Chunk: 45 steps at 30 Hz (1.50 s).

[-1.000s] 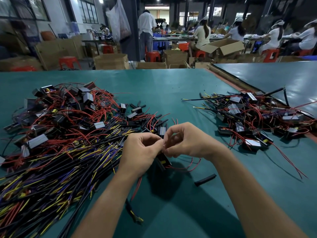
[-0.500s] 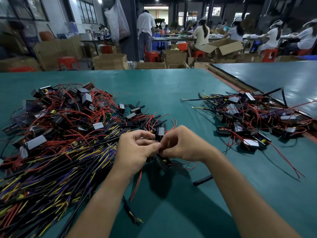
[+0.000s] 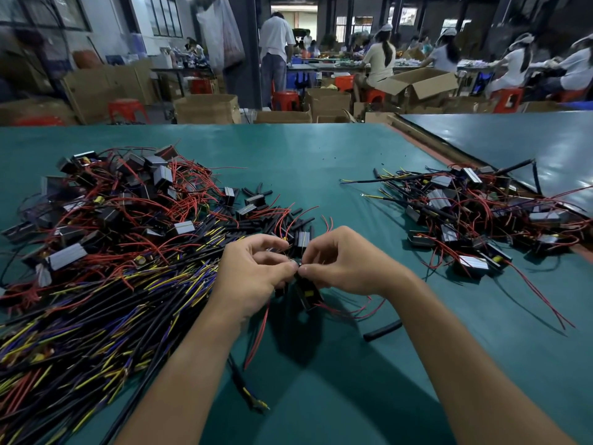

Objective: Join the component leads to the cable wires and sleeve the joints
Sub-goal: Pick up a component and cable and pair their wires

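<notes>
1. The person's left hand point(image 3: 253, 274) and right hand point(image 3: 346, 261) meet thumb-tip to thumb-tip a little above the green surface point(image 3: 321, 162), near its middle.
2. Each hand pinches the thin wire ends point(image 3: 293, 262) between thumb and forefinger, with the other fingers curled loosely behind. The strands are too fine for me to tell which belongs to which hand.
3. A small black component point(image 3: 308, 295) hangs tilted just under the 2 thumbs. Its red leads point(image 3: 351, 311) loop out to the right beneath the right wrist.
4. 1 more red wire point(image 3: 260, 329) drops from under the left palm. A black cable point(image 3: 239, 380) runs from below the left forearm toward the near edge and ends in a yellow tip.
5. A loose black sleeve point(image 3: 382, 330) lies flat on the surface to the right of the component, apart from both hands.
6. To the left sprawls a big heap point(image 3: 96, 252) of black cables with yellow and purple wires, mixed with red-leaded components. The left hand is at its edge.
7. Short sleeve pieces point(image 3: 300, 220) lie scattered just beyond the hands.
8. To the right, well apart, sits a smaller pile point(image 3: 481, 226) of components and cables.
9. Beyond the surface stand cardboard boxes point(image 3: 208, 107) and red stools point(image 3: 285, 99), with people point(image 3: 380, 59) at work further back.
</notes>
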Motion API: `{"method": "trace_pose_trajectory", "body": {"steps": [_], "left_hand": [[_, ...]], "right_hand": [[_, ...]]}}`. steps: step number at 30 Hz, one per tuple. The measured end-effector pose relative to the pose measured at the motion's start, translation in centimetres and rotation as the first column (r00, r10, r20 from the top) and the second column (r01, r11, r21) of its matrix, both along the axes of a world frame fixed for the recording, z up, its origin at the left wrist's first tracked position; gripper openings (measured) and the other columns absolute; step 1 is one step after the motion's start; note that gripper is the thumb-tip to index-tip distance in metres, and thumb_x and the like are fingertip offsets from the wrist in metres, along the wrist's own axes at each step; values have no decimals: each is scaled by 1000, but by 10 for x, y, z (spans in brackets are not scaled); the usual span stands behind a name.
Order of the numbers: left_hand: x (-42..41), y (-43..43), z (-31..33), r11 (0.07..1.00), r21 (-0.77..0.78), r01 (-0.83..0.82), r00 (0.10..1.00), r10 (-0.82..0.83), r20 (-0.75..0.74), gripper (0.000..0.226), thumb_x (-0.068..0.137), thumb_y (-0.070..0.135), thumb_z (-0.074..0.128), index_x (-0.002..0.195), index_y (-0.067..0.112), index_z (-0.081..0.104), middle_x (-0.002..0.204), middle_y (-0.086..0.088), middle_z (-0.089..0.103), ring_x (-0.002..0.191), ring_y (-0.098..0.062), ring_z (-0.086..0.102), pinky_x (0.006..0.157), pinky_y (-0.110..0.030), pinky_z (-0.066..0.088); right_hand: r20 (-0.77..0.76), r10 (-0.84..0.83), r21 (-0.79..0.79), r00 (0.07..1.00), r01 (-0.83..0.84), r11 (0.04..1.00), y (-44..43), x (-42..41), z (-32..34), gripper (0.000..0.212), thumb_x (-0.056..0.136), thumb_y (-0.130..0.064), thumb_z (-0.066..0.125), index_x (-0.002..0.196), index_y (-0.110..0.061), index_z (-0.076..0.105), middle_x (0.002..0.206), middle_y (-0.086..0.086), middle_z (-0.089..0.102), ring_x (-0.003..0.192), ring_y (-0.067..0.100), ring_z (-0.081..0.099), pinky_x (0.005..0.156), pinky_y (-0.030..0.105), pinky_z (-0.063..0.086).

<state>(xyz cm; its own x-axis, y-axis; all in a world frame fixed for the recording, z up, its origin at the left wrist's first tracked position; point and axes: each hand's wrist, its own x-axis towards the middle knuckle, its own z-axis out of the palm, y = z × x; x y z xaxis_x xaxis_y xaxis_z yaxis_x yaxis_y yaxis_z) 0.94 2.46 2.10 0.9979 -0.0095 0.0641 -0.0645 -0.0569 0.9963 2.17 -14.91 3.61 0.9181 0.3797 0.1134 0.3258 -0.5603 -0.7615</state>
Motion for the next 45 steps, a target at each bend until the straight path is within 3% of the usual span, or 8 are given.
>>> {"method": "trace_pose_trajectory", "body": {"steps": [11,14,16,20,26,31,35,45], "left_hand": [[-3,-1,2,999,-16,37,996,-38,-85,17,72,0,79,85,4,70,66,-6,72,56,-13,65,48,-18,49],[-3,-3,4,999,1,37,997,-37,-70,7,79,5,75,82,8,70,68,-9,72,56,-14,67,48,-19,49],[-3,-3,4,999,19,33,998,-32,-47,6,81,5,74,79,11,71,67,-8,72,56,-15,67,47,-19,48],[-3,-3,2,997,77,-22,999,18,46,15,79,2,74,72,15,72,64,-7,71,56,-16,67,46,-20,48],[-3,-5,1,991,108,-83,984,64,167,13,77,-1,75,74,11,72,65,-10,71,61,-26,67,54,-26,52],[-2,-7,0,981,145,-130,960,88,265,14,77,-2,76,78,12,72,67,0,71,59,-11,65,57,-22,53],[-2,-6,1,975,166,-147,945,89,316,17,77,-2,75,75,14,71,66,1,70,58,-12,65,57,-28,56],[-2,-3,0,999,-41,12,996,-9,86,17,75,-7,75,84,5,66,63,-4,70,46,-13,59,45,-22,50]], "right_hand": [[13,-30,51,999,29,998,-3,3,0,8,84,-14,71,77,-18,73,66,8,69,58,14,59,62,35,51],[14,-18,77,1000,17,997,-5,2,3,7,85,-16,72,78,-18,75,59,-5,64,52,7,49,54,25,42],[-5,0,130,1000,1,991,-5,0,4,11,85,-9,71,78,-16,75,54,-12,57,51,8,43,53,21,37],[24,17,171,1000,-21,985,-5,-1,5,11,83,-3,73,77,-12,74,62,5,63,59,16,54,59,30,45],[24,49,129,999,-52,990,-6,-2,7,17,83,-1,71,73,-14,67,55,-9,59,52,5,53,55,18,43],[-9,63,162,998,-61,985,-1,-3,5,12,81,-14,78,79,-8,67,65,7,64,60,12,54,59,30,45],[31,13,39,999,-14,999,4,-2,0,18,79,-26,80,71,-17,67,58,-5,57,52,7,46,54,25,38],[107,-27,22,994,25,999,2,1,0,14,82,-15,75,69,-19,70,55,-14,59,48,-3,50,53,9,35]]}}
